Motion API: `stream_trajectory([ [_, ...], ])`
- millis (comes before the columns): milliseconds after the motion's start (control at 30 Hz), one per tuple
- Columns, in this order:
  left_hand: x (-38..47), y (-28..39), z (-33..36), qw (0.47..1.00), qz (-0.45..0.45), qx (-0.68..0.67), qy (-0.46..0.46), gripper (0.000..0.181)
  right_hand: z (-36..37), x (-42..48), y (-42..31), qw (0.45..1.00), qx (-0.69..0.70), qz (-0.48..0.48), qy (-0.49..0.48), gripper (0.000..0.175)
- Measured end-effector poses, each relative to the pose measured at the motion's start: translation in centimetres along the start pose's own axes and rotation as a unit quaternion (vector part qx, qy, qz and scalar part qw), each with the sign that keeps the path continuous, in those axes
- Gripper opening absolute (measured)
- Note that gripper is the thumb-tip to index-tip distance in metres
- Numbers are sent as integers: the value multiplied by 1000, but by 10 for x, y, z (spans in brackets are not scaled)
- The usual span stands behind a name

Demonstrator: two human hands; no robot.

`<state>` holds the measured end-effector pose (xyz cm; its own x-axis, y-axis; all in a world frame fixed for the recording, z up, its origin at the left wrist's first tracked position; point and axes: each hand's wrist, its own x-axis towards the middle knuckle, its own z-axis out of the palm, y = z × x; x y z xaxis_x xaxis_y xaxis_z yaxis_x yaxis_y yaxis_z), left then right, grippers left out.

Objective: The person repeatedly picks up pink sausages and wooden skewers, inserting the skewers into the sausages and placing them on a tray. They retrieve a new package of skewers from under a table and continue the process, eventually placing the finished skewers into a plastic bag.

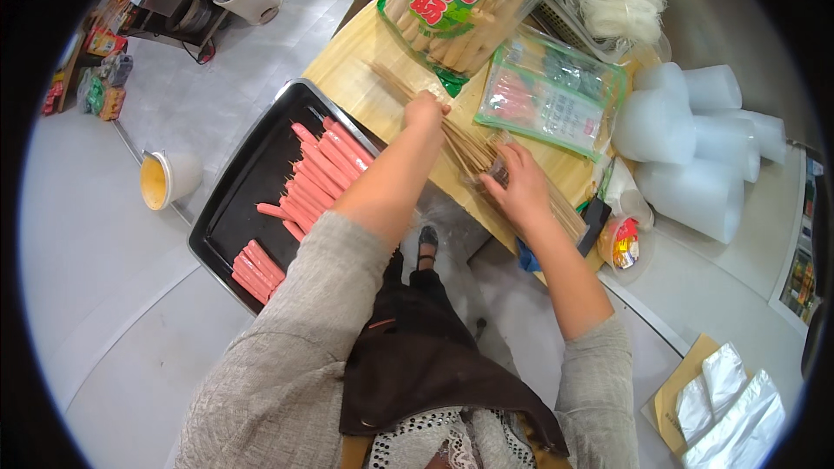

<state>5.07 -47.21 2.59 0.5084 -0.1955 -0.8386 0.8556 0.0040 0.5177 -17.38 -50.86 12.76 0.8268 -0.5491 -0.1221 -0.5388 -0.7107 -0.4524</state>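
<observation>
My left hand (pixel 425 111) is closed around a bundle of thin wooden skewers (pixel 391 80). Their tips stick out past the fist toward the far edge of the wooden table. More skewers (pixel 468 150) fan out between my two hands. With fingers spread, my right hand (pixel 521 185) rests on a clear plastic bag of skewers (pixel 563 212), near the end where the sticks come out. To the left, pink sausages (pixel 326 159), many with stick tips showing, lie in rows in a black tray (pixel 228 208). Part of the tray is hidden behind my left forearm.
A large printed bag of sausages (pixel 456 19) and a flat green-edged packet (pixel 554 94) lie on the wooden table (pixel 345 68). Stacked translucent plastic bowls (pixel 684 124) stand at right. Bundled white noodles (pixel 619 10) fill a basket behind. A bucket (pixel 172 179) stands left.
</observation>
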Motion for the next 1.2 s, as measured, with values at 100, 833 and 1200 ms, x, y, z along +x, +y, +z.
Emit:
stream_trajectory([
  [100, -17, 17, -25, 996, 68, -54, 6, 31, -1, -25, 5, 999, 2, 10, 49, 88],
  [833, -2, 143, -81, 941, 164, -296, -6, 40, -21, 0, 52, 984, 45, 166, -54, 56],
  [1200, -20, 161, -93, 925, 142, -350, -43, 41, -96, -21, 143, 907, 177, 324, 204, 65],
])
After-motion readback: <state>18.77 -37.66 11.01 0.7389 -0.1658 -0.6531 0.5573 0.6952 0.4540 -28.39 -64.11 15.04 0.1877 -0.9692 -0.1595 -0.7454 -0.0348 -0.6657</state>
